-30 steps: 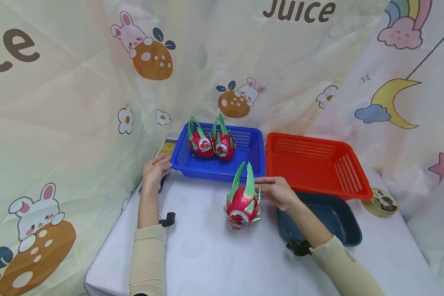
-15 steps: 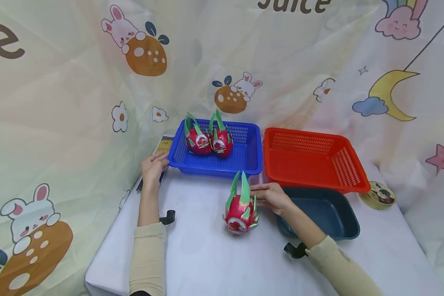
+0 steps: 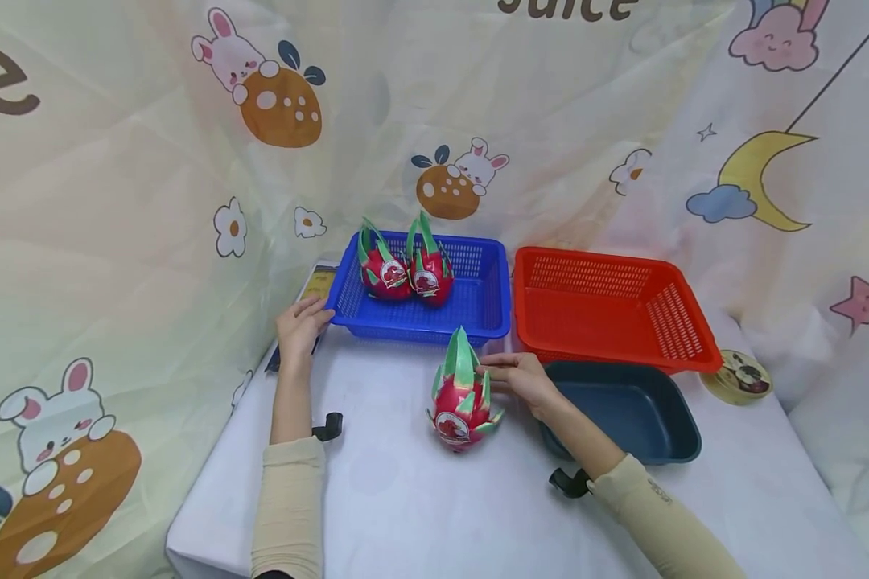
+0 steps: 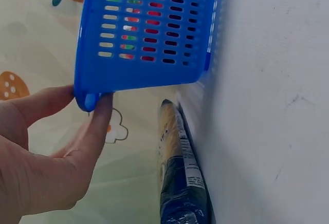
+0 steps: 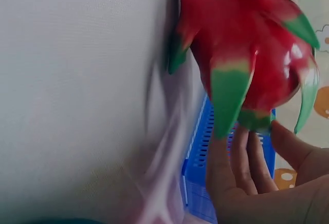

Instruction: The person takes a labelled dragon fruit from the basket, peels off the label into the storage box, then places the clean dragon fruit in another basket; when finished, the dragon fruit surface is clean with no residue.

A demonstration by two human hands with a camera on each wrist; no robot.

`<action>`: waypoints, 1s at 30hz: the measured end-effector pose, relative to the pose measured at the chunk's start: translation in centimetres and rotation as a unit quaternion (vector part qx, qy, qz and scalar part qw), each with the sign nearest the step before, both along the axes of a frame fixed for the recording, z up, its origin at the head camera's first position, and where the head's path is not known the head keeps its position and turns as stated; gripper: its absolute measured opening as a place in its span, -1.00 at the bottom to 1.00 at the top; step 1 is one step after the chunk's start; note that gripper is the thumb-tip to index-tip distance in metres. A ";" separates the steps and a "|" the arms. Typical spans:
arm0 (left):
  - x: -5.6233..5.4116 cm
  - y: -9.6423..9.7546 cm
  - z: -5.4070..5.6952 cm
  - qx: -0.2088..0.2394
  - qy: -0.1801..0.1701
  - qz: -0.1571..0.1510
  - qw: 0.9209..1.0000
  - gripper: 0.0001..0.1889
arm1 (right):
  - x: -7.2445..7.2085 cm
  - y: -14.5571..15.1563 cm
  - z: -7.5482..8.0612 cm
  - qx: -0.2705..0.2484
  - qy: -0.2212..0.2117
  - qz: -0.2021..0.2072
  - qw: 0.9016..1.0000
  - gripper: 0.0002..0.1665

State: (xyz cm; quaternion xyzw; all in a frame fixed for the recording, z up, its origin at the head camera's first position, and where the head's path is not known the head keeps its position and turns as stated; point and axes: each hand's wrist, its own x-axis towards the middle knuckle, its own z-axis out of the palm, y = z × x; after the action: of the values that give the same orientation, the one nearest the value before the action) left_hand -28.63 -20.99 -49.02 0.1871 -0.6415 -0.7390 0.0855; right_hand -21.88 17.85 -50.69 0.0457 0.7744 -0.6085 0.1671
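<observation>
**Dragon fruit by its crown**

From my end it's just nearside of the blue basket, right hand pinching its leaves; likely firm, slick, safer cupped underneath. Left hand grips the basket's left end.

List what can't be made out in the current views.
Front fruit: label print too small, head view.
Right hand: some fingertips hidden by green scales, right wrist view.
Tray: part hidden by right forearm, head view.
Packet: cut off by bottom edge, left wrist view; middle hidden by left hand, head view.
Tin: lid print too small, head view.
</observation>
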 end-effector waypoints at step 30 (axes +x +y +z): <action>5.0 7.8 -1.5 -0.079 0.028 -0.186 0.979 -0.73 | 0.9 -0.3 -0.4 0.033 0.048 -0.008 0.998 -0.70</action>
State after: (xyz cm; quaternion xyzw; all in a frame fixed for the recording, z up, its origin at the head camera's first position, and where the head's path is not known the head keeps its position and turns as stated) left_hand -23.60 -13.23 -50.47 0.0365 -0.7189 -0.6939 -0.0206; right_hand -21.00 17.53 -51.12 0.0283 0.8010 -0.5852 0.1230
